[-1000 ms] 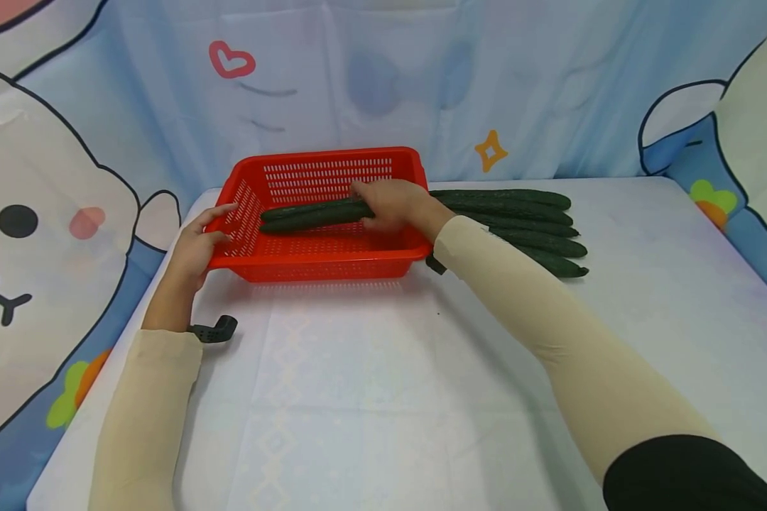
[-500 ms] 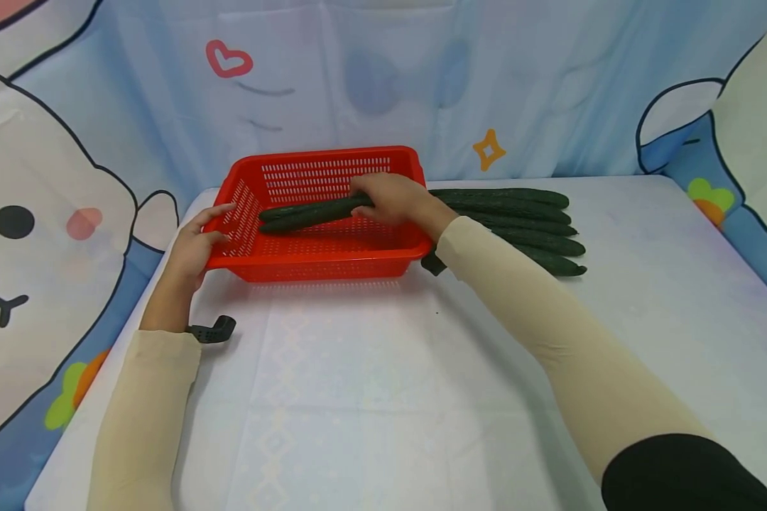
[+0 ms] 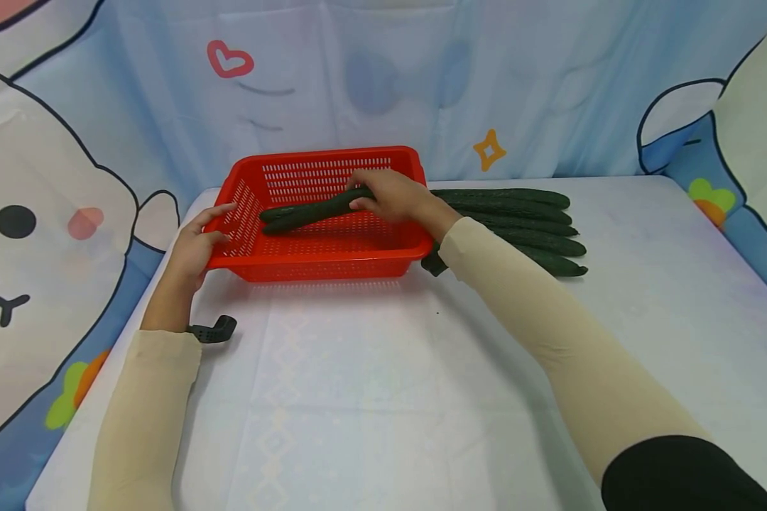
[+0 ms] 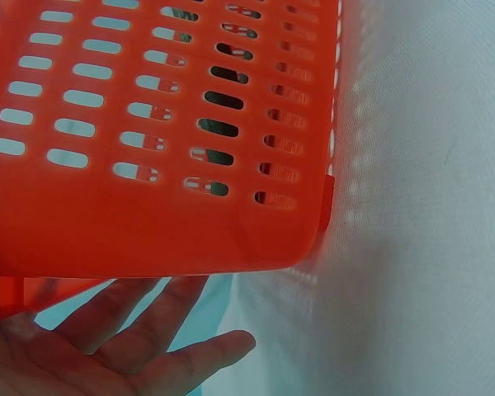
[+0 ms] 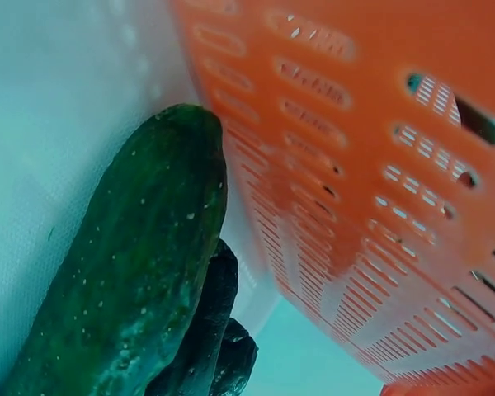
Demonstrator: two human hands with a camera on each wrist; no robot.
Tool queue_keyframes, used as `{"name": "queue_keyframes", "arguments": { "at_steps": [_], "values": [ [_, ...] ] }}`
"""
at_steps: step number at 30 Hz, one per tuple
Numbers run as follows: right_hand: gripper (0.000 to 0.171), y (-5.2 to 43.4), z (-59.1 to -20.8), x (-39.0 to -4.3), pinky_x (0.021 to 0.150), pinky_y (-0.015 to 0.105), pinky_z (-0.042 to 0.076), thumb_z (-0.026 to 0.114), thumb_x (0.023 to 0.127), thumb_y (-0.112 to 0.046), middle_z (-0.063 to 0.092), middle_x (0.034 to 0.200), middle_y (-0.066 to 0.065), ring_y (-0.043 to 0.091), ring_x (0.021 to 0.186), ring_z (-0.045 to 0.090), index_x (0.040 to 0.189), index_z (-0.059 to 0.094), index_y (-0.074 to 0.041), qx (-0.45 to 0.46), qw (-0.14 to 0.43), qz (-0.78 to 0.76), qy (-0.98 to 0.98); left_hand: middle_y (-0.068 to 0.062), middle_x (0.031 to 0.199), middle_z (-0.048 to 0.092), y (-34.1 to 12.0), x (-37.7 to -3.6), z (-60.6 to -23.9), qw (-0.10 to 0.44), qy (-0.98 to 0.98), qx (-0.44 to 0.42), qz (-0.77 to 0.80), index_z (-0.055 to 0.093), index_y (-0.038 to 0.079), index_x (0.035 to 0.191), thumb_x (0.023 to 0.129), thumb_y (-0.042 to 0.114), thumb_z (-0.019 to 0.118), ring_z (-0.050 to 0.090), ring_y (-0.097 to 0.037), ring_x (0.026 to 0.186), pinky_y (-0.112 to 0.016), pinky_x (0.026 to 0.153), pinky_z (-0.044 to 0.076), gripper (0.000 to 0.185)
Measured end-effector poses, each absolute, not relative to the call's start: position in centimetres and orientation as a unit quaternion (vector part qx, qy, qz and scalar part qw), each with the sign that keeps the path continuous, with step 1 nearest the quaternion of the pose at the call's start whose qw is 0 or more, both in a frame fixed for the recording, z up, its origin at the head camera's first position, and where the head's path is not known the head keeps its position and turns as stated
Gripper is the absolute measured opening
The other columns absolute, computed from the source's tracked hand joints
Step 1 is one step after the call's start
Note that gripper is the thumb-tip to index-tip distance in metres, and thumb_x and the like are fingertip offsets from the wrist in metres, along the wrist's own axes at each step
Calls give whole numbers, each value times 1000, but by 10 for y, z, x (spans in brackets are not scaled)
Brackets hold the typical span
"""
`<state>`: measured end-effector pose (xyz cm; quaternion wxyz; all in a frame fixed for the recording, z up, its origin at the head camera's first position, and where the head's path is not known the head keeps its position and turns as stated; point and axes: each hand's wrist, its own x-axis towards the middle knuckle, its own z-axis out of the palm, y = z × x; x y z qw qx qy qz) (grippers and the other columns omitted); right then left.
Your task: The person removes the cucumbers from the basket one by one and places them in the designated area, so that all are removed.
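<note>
A red plastic basket with slotted walls stands on the table. My left hand holds its left rim, with a finger and the thumb over the edge; in the left wrist view several fingers stretch out beneath the rim. Inside the basket my right hand grips the right end of a dark green cucumber. That end is raised, and the other end slants down toward the basket floor. A second cucumber lies behind it, mostly hidden. The right wrist view does not show the right hand.
Right of the basket, several cucumbers lie side by side on the white table; one cucumber lies close to the basket wall. Behind the table hangs a blue printed curtain.
My right hand has risen slightly, lifting the right end of the cucumber so that it tilts more. My left hand and the basket have stayed in place.
</note>
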<state>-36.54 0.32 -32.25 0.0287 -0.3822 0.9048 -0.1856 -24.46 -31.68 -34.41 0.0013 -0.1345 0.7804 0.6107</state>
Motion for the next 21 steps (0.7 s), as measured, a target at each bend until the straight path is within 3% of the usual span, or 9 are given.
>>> {"name": "queue_keyframes", "arguments": {
  "at_steps": [9,16,21],
  "values": [
    [29,6,-324,-367,99,35,42,57,88,-37,58,114,-4,13,108,52,114,53,-26,-397,-3,-204,895,-6,147,28,-318,-244,-343,1,776,-128,618,45,42,131,92,9,42,40,-29,125,-32,83,49,51],
    [26,8,-324,-366,93,34,45,58,87,-36,58,110,-6,12,99,52,111,53,-26,-388,-20,-239,890,-6,147,28,-318,-244,-342,2,778,-125,616,44,41,133,93,8,41,39,-29,126,-33,85,49,52],
    [30,12,-323,-363,94,35,45,58,88,-34,59,113,-3,13,103,54,115,53,-22,-394,-54,-281,874,-6,147,27,-319,-246,-344,3,777,-118,619,44,40,133,93,10,42,39,-29,126,-32,84,49,50]
  ]
}}
